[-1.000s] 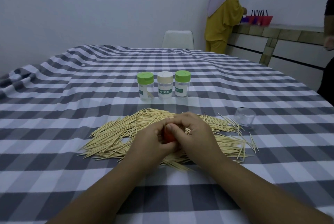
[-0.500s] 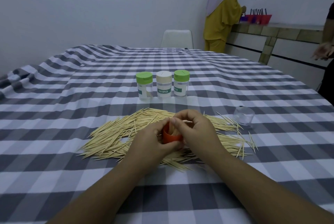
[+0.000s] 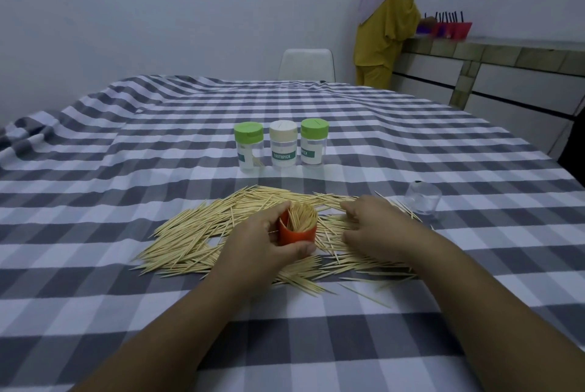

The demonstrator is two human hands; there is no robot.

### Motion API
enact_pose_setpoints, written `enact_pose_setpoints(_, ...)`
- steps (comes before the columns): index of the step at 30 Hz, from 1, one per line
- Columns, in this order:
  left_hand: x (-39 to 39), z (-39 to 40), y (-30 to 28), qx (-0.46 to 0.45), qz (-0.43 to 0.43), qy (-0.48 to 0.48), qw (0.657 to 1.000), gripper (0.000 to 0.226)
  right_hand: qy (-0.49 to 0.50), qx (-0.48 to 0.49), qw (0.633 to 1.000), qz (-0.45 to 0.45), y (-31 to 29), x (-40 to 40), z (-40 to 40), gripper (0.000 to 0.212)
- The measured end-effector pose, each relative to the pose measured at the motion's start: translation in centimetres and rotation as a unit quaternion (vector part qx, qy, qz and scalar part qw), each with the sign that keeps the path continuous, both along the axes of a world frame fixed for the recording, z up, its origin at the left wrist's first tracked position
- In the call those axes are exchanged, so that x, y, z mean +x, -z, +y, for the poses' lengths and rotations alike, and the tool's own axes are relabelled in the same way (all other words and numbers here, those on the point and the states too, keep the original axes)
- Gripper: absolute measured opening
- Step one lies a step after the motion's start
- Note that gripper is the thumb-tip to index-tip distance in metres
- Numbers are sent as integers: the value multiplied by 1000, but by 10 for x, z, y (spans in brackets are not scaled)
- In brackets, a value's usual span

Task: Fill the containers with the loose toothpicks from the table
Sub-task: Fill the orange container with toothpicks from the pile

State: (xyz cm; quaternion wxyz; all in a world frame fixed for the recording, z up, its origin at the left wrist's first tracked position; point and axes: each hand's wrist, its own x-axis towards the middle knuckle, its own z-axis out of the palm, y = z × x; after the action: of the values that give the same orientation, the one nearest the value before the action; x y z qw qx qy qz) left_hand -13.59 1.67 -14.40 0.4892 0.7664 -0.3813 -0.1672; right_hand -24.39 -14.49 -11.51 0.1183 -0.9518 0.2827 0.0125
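My left hand (image 3: 259, 242) grips a small orange container (image 3: 297, 235), open at the top and packed with upright toothpicks. It stands in the middle of a wide pile of loose toothpicks (image 3: 196, 233) on the checked tablecloth (image 3: 95, 265). My right hand (image 3: 376, 227) rests on the pile just right of the container, fingers curled down onto the toothpicks; whether it pinches any is hidden. Behind the pile stand three capped containers: a green-lidded one (image 3: 249, 147), a cream-lidded one (image 3: 283, 147) labelled TOOTHPICK, and another green-lidded one (image 3: 314, 142).
A clear plastic cap (image 3: 422, 197) lies on the cloth to the right of the pile. A white chair (image 3: 306, 64) stands at the table's far edge. A person in yellow (image 3: 384, 33) stands at a counter at the back right.
My right hand has left the orange container's mouth and moved right onto the loose pile. The container, earlier covered by both hands, now shows its toothpicks; my left hand still holds it.
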Motion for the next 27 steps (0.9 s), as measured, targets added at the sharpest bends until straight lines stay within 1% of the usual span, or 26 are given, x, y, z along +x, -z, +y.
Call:
enact_pose_setpoints(3, 1, 0, 1, -1, 3, -1, 1000, 89, -25, -42, 999, 3, 2, 2, 2, 20)
enact_pose_setpoints(7, 1, -1, 1, 3, -2, -5, 1000, 89, -35, -104, 994, -3, 8, 8, 6, 34)
enact_pose_setpoints(10, 0, -1, 0, 2, -5, -5, 1000, 89, -61, -69, 996, -13, 12, 11, 9, 40)
enact_pose_setpoints(12, 0, 0, 0, 5, -10, -3, 1000, 90, -65, -43, 997, -2, 10, 9, 10, 44)
enact_pose_setpoints(14, 0, 0, -1, 6, -8, -3, 1000, 89, -66, -40, 997, 13, 7, 6, 10, 48)
enact_pose_setpoints(15, 0, 0, -1, 6, -8, -3, 1000, 89, -68, -50, 996, 19, 7, 5, 10, 48)
enact_pose_setpoints(17, -1, 0, -1, 7, -11, -4, 1000, 88, -72, -88, 993, 26, 8, 6, 10, 40)
enact_pose_setpoints(20, -1, 0, -1, 10, -12, -6, 1000, 88, -76, -157, 985, 11, 11, 8, 8, 29)
enact_pose_setpoints(22, -1, 0, -1, 10, -5, -5, 1000, 88, -73, -182, 981, 2, 11, 7, 7, 27)
enact_pose_setpoints(25, -1, 0, -1, 4, 5, -5, 1000, 87, -46, -168, 985, -6, 7, 7, 6, 26)
enact_pose_setpoints(27, -1, 1, -2, 6, -2, -4, 1000, 87, -18, -112, 993, -26, 1, 8, 6, 17)
